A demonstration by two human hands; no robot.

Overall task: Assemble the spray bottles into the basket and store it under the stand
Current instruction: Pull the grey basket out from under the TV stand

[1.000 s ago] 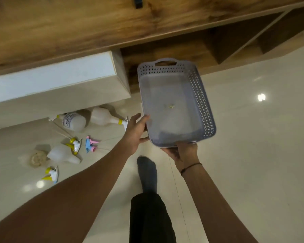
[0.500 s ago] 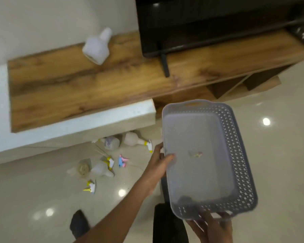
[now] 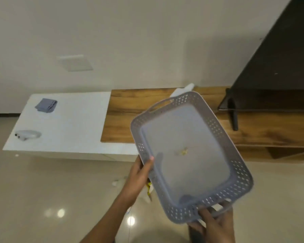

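I hold an empty grey perforated basket (image 3: 232, 151) up in front of me, tilted so its inside faces the camera. My left hand (image 3: 139, 174) grips its left rim, thumb over the edge. My right hand (image 3: 212, 223) holds the near end handle from below. A white bottle (image 3: 184, 90) on the wooden stand top (image 3: 123, 109) shows just above the basket's far rim. On the floor, white and yellow sprayer parts (image 3: 148, 189) peek out beside my left hand; the rest are hidden behind the basket and my arm.
A white low cabinet top (image 3: 68, 123) carries a folded grey cloth (image 3: 46, 105) and a white object (image 3: 27, 135). A black TV (image 3: 274, 71) stands on the stand at right, with open shelves (image 3: 288, 152) below. Glossy tiled floor surrounds me.
My view has swung upward, so the wall and cabinet top now show. The basket has come up and tilted more toward me, and my left hand has closed on its rim.
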